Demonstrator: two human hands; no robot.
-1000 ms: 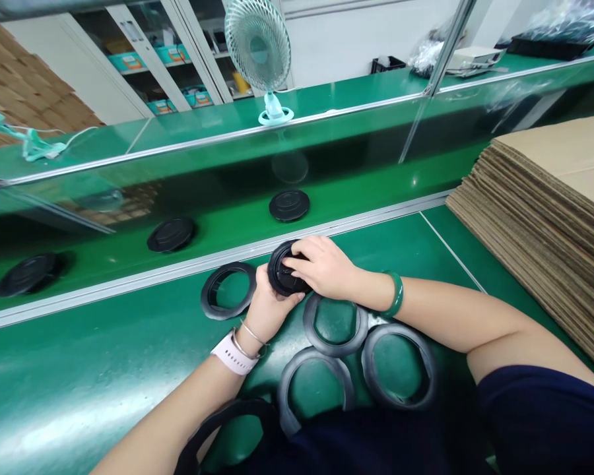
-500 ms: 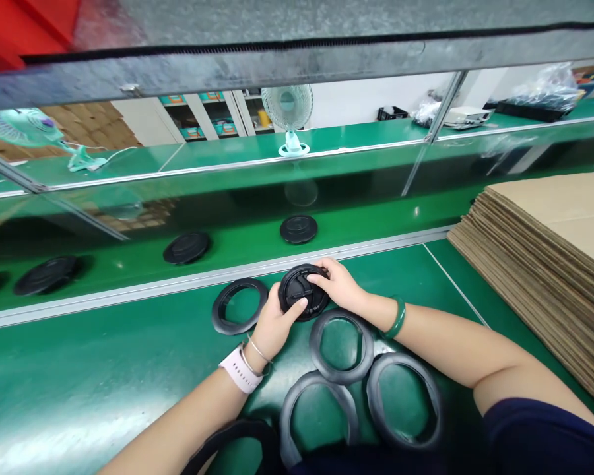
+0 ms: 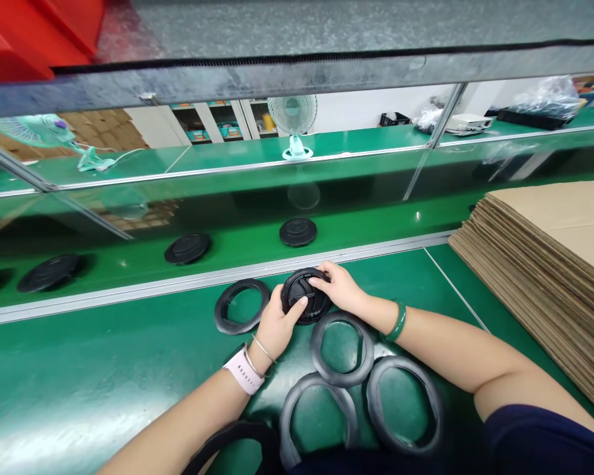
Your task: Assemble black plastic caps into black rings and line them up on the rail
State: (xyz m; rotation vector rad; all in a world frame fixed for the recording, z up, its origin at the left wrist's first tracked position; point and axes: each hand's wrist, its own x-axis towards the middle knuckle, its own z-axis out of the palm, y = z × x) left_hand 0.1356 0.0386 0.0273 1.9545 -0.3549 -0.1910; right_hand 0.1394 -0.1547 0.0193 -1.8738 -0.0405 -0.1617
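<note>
A round black plastic part with raised ribs on its face is held between my two hands, just above the green work table. My left hand grips its left edge, thumb lying on the face. On the upper right edge, my right hand closes with its thumb pressed onto the face. Left of the part lies a black ring. A grey-black ring sits just below the part, with another ring and a third ring nearer me. Under my left forearm, a black ring is partly hidden.
Beyond the metal rail, black discs lie on a green belt, one disc straight ahead and another disc to its left. Stacked cardboard sheets stand on the right. A metal shelf crosses overhead, holding a red bin.
Both hands keep hold of the black part, and the ribs on its face look turned to a different angle. The whole view has shifted slightly. The rings lie as before.
</note>
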